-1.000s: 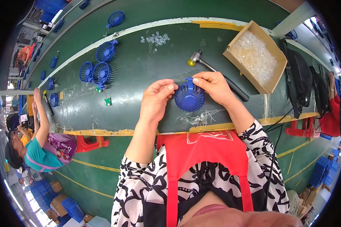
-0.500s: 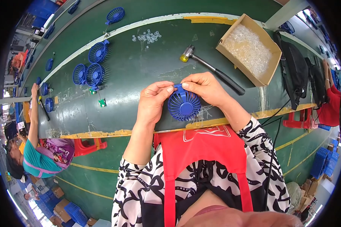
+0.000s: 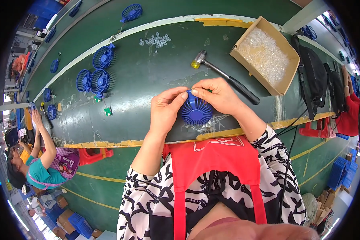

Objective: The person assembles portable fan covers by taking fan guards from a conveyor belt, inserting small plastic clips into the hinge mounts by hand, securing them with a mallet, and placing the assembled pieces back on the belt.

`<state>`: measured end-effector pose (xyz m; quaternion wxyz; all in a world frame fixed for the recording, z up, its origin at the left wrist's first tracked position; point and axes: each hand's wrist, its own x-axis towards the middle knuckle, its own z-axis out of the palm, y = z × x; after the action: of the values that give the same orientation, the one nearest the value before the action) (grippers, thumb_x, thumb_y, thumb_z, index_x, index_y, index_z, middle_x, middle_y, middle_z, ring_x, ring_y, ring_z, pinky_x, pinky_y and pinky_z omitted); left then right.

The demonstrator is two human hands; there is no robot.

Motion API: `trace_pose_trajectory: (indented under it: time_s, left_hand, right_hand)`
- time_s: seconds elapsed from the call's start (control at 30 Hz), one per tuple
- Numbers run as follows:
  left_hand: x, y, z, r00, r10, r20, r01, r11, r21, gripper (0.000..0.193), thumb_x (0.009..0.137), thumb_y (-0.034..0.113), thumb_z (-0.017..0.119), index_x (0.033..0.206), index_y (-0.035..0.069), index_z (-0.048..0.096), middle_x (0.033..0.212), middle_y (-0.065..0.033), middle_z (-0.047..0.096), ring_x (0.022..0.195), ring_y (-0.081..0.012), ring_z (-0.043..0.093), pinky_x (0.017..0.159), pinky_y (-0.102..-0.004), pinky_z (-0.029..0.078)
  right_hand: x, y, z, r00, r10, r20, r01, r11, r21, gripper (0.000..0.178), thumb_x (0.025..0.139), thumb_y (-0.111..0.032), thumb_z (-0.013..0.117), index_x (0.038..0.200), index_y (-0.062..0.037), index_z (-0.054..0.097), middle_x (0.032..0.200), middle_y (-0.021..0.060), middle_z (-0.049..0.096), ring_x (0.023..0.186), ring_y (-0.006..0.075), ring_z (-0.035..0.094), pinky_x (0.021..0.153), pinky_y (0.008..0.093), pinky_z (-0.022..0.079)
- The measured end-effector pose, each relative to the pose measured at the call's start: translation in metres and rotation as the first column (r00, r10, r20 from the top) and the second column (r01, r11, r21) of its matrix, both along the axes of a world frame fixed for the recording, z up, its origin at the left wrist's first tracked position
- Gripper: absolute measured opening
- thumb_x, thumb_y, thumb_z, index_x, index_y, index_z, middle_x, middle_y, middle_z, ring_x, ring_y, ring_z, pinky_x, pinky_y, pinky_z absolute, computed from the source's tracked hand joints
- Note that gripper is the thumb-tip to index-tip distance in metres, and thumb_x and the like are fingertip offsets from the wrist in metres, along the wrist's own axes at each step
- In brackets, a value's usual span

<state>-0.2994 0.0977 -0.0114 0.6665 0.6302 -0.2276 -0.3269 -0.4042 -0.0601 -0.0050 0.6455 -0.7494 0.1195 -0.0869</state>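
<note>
A round blue fan housing with a slatted grille hangs between my hands, just over the front edge of the green bench. My left hand pinches the top of the housing from its left side. From the right, my right hand pinches the same top part, thumb and index finger together. Whatever small part may lie between the fingertips is hidden. Beyond my right hand rests a hammer with a yellow face and black grip. Several more blue fan housings lie to the left, with a small green circuit board beside them.
A cardboard box of small clear plastic pieces stands at the right. Loose clear pieces lie farther back. Behind a white rail, a belt carries blue housings. A black bag lies at far right. A co-worker works at left.
My hands and the fan housing have shifted slightly, and the housing's grille has tilted. On the belt, the far housing has moved right. The co-worker at left now reaches with both arms.
</note>
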Motion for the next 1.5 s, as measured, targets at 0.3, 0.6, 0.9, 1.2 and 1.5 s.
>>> trace_pose_trajectory:
  time_s: [0.3,0.6,0.9,1.2,1.5]
  left_hand:
    - [0.018,-0.003,-0.005,0.937,0.043,-0.347,-0.064,0.997,-0.049,0.016,0.092,0.009,0.066,0.102,-0.003,0.070,0.089,-0.0051,0.070,0.077,-0.0093,0.063,0.070,-0.0233,0.052]
    - [0.083,-0.009,0.020,0.985,0.036,-0.167,-0.009,0.987,0.163,0.012,0.090,0.007,0.066,0.096,-0.002,0.070,0.084,-0.0056,0.071,0.071,-0.0111,0.065,0.066,-0.0251,0.053]
    - [0.131,-0.155,0.057,0.472,0.042,0.881,-0.160,0.986,0.039,0.025,0.085,0.019,0.067,0.099,0.000,0.071,0.092,-0.0172,0.072,0.082,-0.0300,0.070,0.078,-0.0352,0.054]
    - [0.137,-0.122,0.047,0.665,0.239,0.708,-0.413,0.907,0.083,0.042,0.082,0.012,0.069,0.120,-0.004,0.060,0.101,-0.0225,0.067,0.075,-0.0253,0.068,0.070,-0.0360,0.053]
    - [0.197,-0.023,-0.006,0.526,0.351,0.775,-0.733,0.649,0.203,0.064,0.081,0.015,0.070,0.131,-0.015,0.042,0.114,-0.0285,0.058,0.091,-0.0336,0.065,0.084,-0.0395,0.052]
  right_hand:
    - [0.019,-0.005,-0.003,1.000,-0.003,-0.011,0.002,0.999,-0.043,0.013,0.089,-0.011,0.062,0.091,0.0018,0.065,0.072,0.0082,0.064,0.065,0.0108,0.059,0.061,0.0298,0.048]
    - [0.032,-0.016,-0.017,0.989,-0.135,0.060,0.132,0.990,0.056,0.021,0.094,-0.014,0.060,0.106,0.0025,0.061,0.078,0.0090,0.065,0.062,0.0140,0.061,0.058,0.0286,0.050]
    - [0.029,-0.022,-0.030,0.985,-0.055,0.166,0.069,0.994,-0.081,0.017,0.090,-0.009,0.062,0.103,0.0031,0.061,0.077,0.0115,0.064,0.063,0.0201,0.061,0.058,0.0317,0.049]
    - [0.032,-0.023,-0.030,0.989,-0.053,0.141,0.048,0.998,0.035,0.014,0.090,-0.003,0.061,0.103,0.0029,0.061,0.075,0.0066,0.062,0.059,0.0131,0.059,0.054,0.0283,0.047]
    - [0.033,-0.024,-0.033,0.993,-0.037,0.109,0.030,0.998,0.064,0.018,0.095,-0.005,0.055,0.109,0.0035,0.062,0.085,0.0065,0.066,0.062,0.0071,0.056,0.054,0.0211,0.045]
